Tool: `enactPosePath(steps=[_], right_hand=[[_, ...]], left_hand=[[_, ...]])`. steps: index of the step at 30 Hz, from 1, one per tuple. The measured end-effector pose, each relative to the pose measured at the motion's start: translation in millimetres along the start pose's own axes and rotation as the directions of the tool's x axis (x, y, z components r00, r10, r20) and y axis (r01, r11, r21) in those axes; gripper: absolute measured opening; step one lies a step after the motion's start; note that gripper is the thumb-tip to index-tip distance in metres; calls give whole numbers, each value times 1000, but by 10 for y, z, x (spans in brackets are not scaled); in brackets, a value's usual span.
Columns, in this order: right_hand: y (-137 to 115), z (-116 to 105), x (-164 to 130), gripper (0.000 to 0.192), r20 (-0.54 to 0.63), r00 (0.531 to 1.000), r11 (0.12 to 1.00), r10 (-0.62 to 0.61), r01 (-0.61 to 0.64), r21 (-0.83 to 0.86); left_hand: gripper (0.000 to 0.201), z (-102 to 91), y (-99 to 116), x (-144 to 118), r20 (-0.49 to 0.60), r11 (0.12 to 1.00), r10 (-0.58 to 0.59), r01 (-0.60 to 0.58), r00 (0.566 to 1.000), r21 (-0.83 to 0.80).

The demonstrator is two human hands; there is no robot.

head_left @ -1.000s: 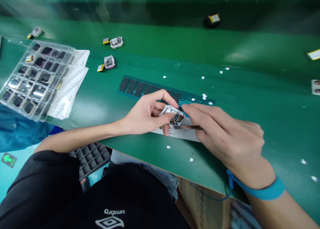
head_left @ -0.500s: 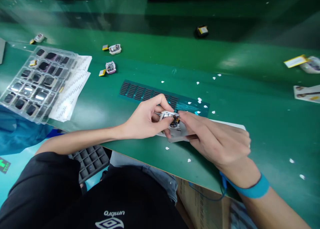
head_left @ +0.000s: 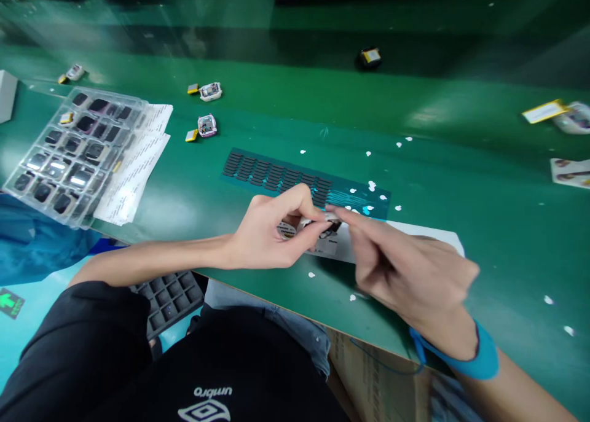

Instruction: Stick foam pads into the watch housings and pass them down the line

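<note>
My left hand (head_left: 276, 231) pinches a small white smartwatch casing (head_left: 286, 230) between thumb and fingers. The casing is tilted, and much of it is hidden behind the fingers; a printed round face peeks out near my palm. My right hand (head_left: 405, 259) reaches in with its index finger stretched to the casing's upper edge, the other fingers curled and apart from it. Under both hands lies a white sheet (head_left: 436, 233). Just beyond is a teal sheet of dark adhesive strips (head_left: 276, 173), partly used up on its right side.
Opened watch casings with yellow batteries (head_left: 207, 125) lie farther back on the green bench (head_left: 276, 115). On the left, a clear compartment tray (head_left: 71, 158) of watch parts overlaps printed papers (head_left: 136, 176). Small white stickers (head_left: 372, 185) dot the bench. A blue wrist strap (head_left: 479, 354) has a trailing cord.
The casing has tilted in my left hand, so its open inside shows less. My right hand has shifted slightly right and down, its index finger still at the casing.
</note>
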State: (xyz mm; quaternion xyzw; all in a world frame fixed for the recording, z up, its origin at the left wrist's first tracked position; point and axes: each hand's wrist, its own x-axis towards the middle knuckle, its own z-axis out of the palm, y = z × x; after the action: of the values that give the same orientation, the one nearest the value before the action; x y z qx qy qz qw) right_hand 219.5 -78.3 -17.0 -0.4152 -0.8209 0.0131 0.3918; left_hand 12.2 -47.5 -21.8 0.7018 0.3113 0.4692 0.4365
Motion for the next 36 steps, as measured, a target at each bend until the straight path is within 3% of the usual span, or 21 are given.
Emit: enactPosePath(steps=[3,6,9,14,17,23,27,30,33,36], right_hand=[[-53,-33,67,34,19,986,974,168,-169,149],[-65,-39,122,13,119,954,915,275,-298,273],[-45,-29,137,10,160,930,877,330,-365,311],[-45,-19,140,3,155,939,846,308,-345,407],[-73,-8,148,5,156,925,821,347,-380,426],[-5,-58,155,11,165,929,855,331,-369,364],[128,-90,190,38,137,883,754,449,-457,473],[222,-86,229,46,67,865,764,497,-473,440],[299,-85,260,59,208,830,765,518,-558,323],[362,-88,271,66,482,735,663,477,-661,352]], left_hand=[[16,-29,56,18,35,988,105,-108,994,109],[16,-44,45,22,70,978,133,-142,989,154],[16,-48,18,12,109,981,111,-126,988,145],[15,-56,31,5,91,973,147,-161,985,164],[15,-63,27,15,95,951,223,-238,970,198],[12,-77,19,37,144,955,173,-202,974,219],[4,-80,-31,46,189,941,135,-186,973,282],[2,-86,-103,49,269,915,110,-203,957,350],[6,-91,-150,46,320,902,93,-216,943,374],[9,-88,-155,42,329,896,92,-222,940,385]])
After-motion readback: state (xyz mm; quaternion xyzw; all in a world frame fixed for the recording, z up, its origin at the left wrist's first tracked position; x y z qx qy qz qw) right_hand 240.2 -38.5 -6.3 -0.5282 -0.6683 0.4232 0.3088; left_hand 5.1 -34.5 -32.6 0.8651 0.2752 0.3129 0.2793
